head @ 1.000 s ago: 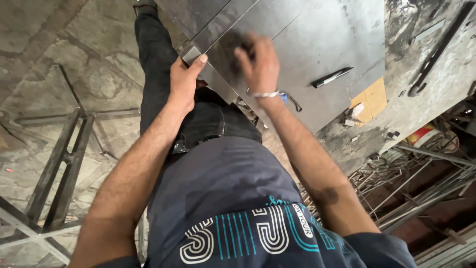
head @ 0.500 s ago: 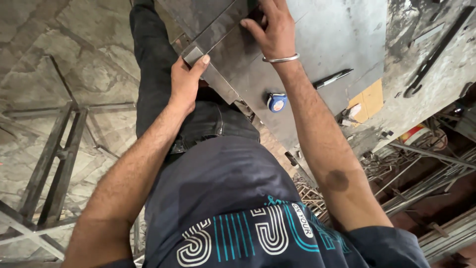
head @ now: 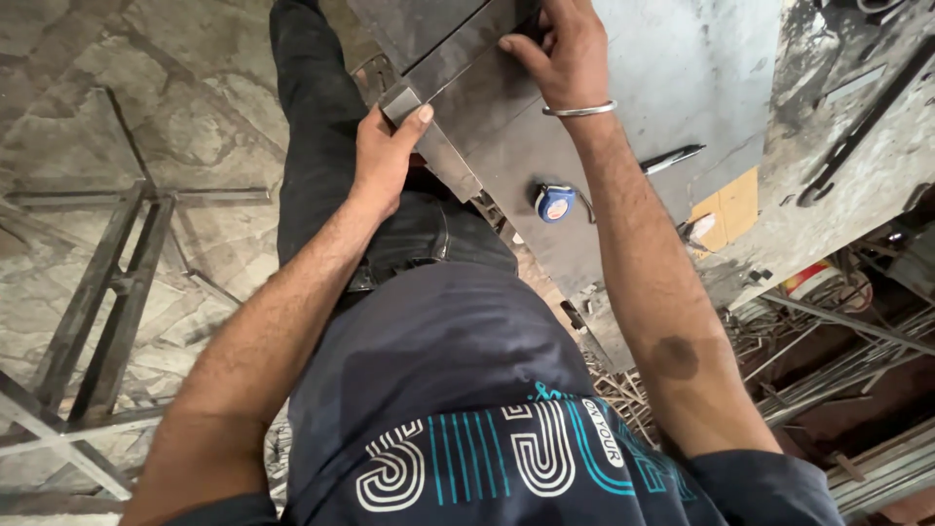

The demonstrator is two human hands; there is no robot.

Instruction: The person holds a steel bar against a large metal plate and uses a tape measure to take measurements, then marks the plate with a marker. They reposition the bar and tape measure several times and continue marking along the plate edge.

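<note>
Top centre of frame: long grey steel bar (head: 438,68) lying along the near edge of the grey steel-plate bench (head: 682,68). Left grip (head: 385,156) closed on its near end; right grip (head: 560,49) clamped over it further up. Round blue tape measure (head: 555,203) and orange square label (head: 726,206) at centre right. Bare plate between them.

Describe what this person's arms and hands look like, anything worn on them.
Both forearms are bare, with short dark blue sleeves ending near the shoulders. The left hand wears nothing visible. The right hand has a plain silver metal bangle round the wrist. No gloves on either hand.
</note>
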